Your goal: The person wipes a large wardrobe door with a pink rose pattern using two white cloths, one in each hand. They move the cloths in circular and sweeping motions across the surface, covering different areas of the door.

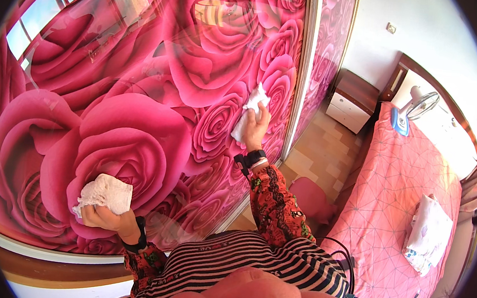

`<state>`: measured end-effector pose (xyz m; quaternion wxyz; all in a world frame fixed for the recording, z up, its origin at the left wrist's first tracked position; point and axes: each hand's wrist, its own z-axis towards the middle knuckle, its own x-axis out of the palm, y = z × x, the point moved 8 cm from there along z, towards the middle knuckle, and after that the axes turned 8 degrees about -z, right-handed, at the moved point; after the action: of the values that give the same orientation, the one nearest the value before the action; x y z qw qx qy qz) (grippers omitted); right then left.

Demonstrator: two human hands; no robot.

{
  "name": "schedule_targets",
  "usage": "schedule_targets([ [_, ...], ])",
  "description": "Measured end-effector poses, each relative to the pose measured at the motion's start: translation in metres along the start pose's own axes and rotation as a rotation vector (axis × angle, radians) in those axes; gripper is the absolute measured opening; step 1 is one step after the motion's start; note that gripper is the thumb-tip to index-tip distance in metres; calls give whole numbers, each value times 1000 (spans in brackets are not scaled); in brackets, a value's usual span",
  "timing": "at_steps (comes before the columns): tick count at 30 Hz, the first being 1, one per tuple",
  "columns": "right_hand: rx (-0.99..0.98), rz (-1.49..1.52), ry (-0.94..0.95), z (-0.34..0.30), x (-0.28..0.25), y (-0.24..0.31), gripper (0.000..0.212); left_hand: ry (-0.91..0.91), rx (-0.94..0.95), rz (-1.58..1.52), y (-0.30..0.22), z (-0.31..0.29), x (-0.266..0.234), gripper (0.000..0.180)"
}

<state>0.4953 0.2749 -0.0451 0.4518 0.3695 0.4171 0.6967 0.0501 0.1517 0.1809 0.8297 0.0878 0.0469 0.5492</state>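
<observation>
A glossy panel (pixel 132 146) printed with big pink roses fills the left and middle of the view, with window reflections near its top. Low on its left side, my left hand (pixel 101 216) grips a crumpled cream cloth (pixel 109 192); the fingers are partly hidden beneath and behind it. Farther up and to the right, my right hand (pixel 259 126) presses a white cloth (pixel 246 116) against the panel, fingers bent over it. Both wrists wear black bands, and the sleeves are red and patterned.
Right of the panel's pale frame (pixel 306 70) lies a tiled floor (pixel 317 144) with a pink stool (pixel 308 199). Beyond are a bedside cabinet (pixel 354 102) and a bed with a pink cover (pixel 379 216), holding a fan (pixel 412 109) and folded bedding (pixel 429 234).
</observation>
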Motion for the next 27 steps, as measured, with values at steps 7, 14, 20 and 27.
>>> schedule_targets([
  [7, 515, 177, 108, -34, 0, -120, 44, -8, 10, 19, -2, -3, 3, 27],
  [14, -39, 91, 28, 6, 10, 54, 38, -31, 45, 94, 3, -11, 4, 32],
  [20, -556, 175, 232, -14, 28, 216, 36, -29, 55, 106, 3, -13, 4, 33],
  [27, -576, 51, 160, 19, 14, 170, 36, -20, 51, 101, 4, -16, 3, 34],
])
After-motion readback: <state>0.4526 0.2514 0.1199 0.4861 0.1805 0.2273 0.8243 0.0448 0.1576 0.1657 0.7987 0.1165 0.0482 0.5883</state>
